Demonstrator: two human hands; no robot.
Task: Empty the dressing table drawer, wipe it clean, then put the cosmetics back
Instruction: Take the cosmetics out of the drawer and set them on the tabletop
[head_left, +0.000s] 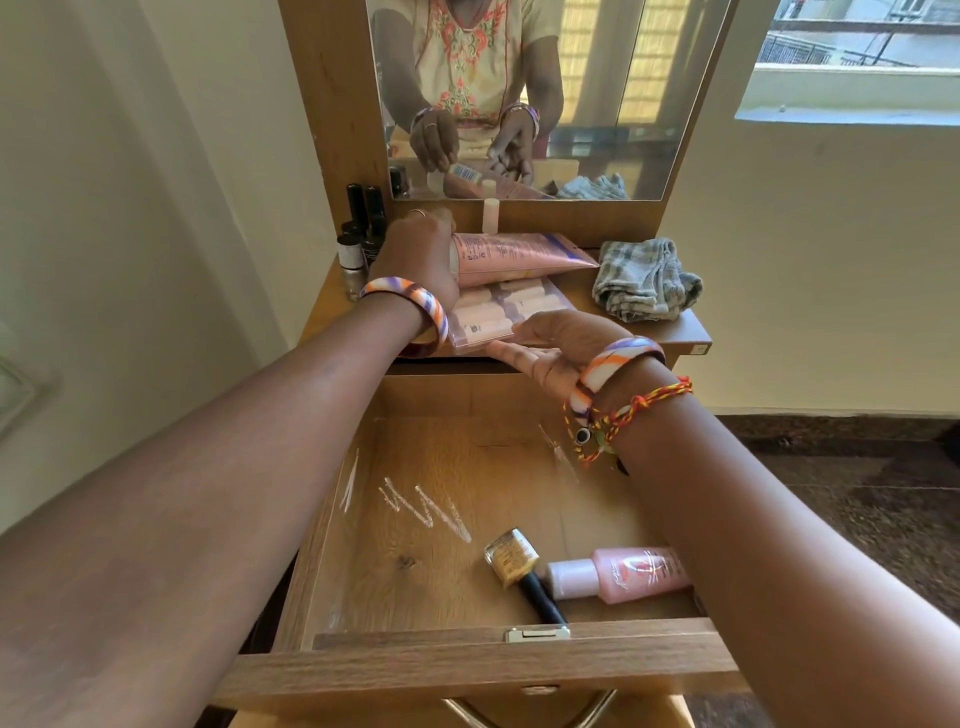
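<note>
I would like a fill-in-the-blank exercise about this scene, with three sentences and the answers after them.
1. The left hand grips the cap end of the pink ____, which lies on the tabletop.
2. The folded cloth lies to the ____ of the clear pouch.
3. In the drawer, beside the pink bottle, lies a ____ nail polish with a black cap.

Missing words: tube; right; gold
</note>
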